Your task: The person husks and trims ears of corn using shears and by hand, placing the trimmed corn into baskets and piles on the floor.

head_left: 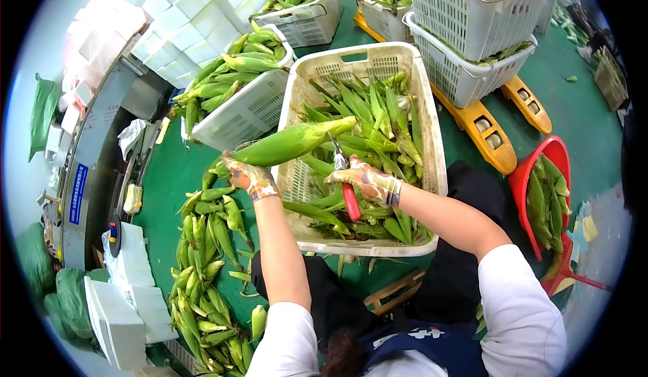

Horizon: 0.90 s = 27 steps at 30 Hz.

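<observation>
My left hand (248,176), in a patterned glove, is closed round one end of a green ear of corn (290,142), still in its husk. The ear lies slantwise over a white crate (432,174) that holds husks and leaves (378,117). In my right hand (368,180), gloved alike, is a pair of pruning shears (350,200) with red handles. Their metal blades point up at the ear's far tip; whether they touch it I cannot tell. On the floor to the left lies a long pile of husked-over corn ears (202,276).
A crate heaped with corn (236,107) stands at the upper left, another (307,22) behind it. Stacked crates (466,26) rest on a yellow pallet jack (482,130). A red scoop-like container (563,168) holds corn at right. White foam boxes (118,323) stand lower left.
</observation>
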Each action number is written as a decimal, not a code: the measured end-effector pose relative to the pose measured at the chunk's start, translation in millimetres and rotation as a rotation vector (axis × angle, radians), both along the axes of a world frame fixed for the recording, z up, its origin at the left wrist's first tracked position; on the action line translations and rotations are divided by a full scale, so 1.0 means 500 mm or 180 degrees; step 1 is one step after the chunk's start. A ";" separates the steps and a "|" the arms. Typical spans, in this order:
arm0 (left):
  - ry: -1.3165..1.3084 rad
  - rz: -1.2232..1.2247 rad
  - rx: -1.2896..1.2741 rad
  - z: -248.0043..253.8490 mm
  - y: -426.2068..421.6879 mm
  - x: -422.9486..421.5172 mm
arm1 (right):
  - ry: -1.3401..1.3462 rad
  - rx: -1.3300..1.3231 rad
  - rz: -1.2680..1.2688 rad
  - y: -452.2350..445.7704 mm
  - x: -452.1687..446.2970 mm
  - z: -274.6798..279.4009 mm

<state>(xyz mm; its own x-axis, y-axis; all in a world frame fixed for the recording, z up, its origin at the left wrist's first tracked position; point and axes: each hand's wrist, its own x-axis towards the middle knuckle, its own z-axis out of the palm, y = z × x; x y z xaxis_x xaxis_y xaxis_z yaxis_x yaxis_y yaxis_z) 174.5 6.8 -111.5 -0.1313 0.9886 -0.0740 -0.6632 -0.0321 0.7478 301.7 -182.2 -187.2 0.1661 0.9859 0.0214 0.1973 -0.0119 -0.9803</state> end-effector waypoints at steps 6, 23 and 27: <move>-0.0085 -0.0173 0.0171 0.018 -0.010 -0.021 | 0.0500 -0.0107 0.0226 0.066 0.014 -0.125; -0.0068 -0.0904 0.0004 -0.045 0.104 -0.090 | -0.1752 -0.1209 0.0232 -0.100 0.048 0.036; 0.0517 -0.0438 0.0094 -0.001 0.084 -0.070 | -0.2200 -0.1307 -0.0152 -0.159 0.089 0.098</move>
<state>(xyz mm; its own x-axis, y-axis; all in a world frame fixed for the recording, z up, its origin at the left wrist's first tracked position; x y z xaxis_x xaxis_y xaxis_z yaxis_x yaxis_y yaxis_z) 139.4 49.0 -112.0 -0.0027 0.9994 -0.0336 -0.5337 0.0270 0.8453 346.0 -261.5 -138.0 0.2899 0.9295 -0.2279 0.7478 -0.3686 -0.5522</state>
